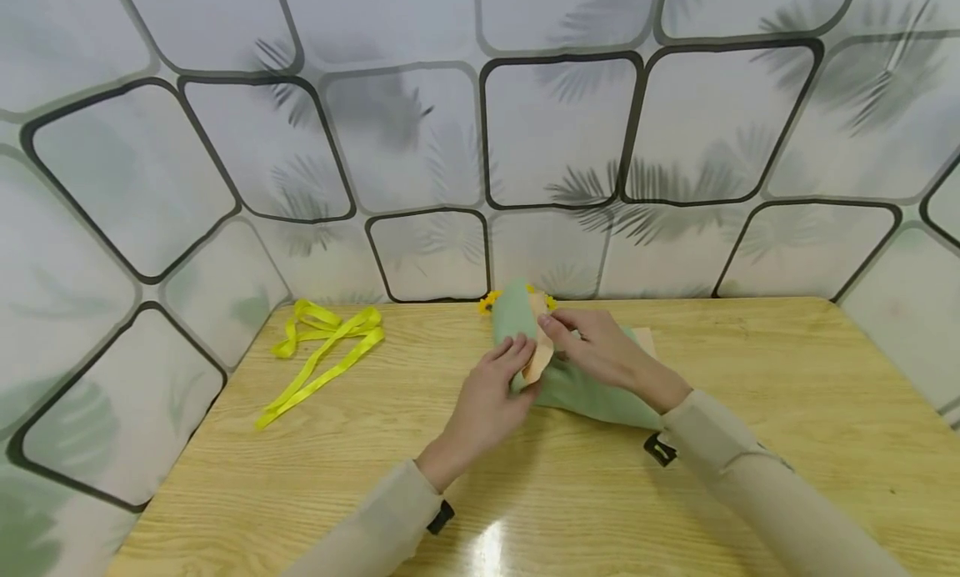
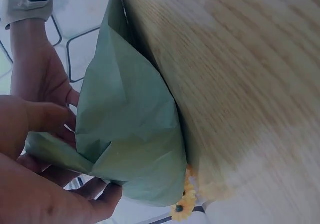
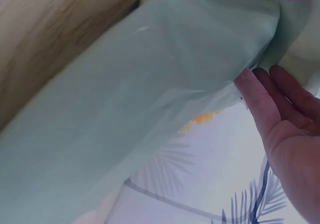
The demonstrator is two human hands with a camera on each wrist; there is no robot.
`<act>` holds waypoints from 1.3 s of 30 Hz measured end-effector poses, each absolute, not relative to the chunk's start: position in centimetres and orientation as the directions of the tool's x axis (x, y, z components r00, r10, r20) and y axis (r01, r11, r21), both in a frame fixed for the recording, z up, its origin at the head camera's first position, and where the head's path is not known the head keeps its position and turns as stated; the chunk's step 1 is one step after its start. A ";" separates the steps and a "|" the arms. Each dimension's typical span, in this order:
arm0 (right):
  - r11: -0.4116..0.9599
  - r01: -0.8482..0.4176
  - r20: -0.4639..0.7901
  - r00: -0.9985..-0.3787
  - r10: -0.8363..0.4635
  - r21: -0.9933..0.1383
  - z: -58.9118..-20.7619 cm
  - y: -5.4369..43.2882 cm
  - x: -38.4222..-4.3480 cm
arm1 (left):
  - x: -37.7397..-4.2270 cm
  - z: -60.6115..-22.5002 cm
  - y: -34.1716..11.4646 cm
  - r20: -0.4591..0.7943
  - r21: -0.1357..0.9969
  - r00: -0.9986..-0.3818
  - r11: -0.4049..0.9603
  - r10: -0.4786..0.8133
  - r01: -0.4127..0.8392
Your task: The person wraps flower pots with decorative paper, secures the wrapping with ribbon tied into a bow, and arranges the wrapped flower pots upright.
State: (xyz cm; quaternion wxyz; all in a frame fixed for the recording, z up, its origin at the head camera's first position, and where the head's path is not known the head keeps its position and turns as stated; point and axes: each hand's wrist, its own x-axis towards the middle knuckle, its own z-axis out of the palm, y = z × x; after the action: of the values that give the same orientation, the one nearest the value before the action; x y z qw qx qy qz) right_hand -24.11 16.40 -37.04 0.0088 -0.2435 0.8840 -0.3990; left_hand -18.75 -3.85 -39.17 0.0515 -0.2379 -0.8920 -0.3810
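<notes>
A sheet of wrapping paper, green with a peach reverse side, is folded around a bunch of yellow flowers near the table's back edge. Most of the bunch is hidden by the paper; in the left wrist view a few flowers poke out at its lower end. My left hand grips the folded left part of the paper, with its fingers along the fold in the left wrist view. From the other side my right hand pinches the paper's edge beside the peach strip. Its fingertips meet the green paper in the right wrist view.
A loosely looped yellow ribbon lies on the left of the wooden table. Behind the table hangs a patterned backdrop with dark rounded outlines and leaf prints. Dark straps show at both cuffs.
</notes>
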 end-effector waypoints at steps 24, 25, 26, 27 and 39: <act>0.685 -0.249 0.076 -0.959 -0.272 -0.685 -36.1 15.3 -25.8 | -19.5 -38.8 -5.6 0.073 0.599 -0.766 0.586 0.638 0.545; 0.680 -0.243 0.069 -0.960 -0.273 -0.692 -36.1 15.3 -25.9 | -19.6 -38.6 -5.8 0.068 0.626 -0.768 0.572 0.637 0.530; 0.676 -0.238 0.063 -0.960 -0.273 -0.698 -36.1 15.3 -25.9 | -19.7 -38.4 -6.0 0.070 0.652 -0.770 0.555 0.634 0.517; 0.671 -0.234 0.058 -0.960 -0.274 -0.703 -36.0 15.2 -25.9 | -19.9 -38.3 -6.2 0.079 0.673 -0.771 0.537 0.632 0.509; 0.641 -0.171 0.026 -0.973 -0.230 -0.748 -36.2 14.8 -26.1 | -22.1 -38.8 -5.7 0.317 0.427 -0.784 0.658 0.533 0.620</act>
State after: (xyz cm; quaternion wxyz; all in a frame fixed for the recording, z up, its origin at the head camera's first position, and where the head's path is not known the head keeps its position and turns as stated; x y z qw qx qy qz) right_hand -26.13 14.82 -36.23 0.0356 -0.1108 0.9050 -0.4091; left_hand -22.11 -5.69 -38.82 0.0823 -0.3178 -0.9068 -0.2645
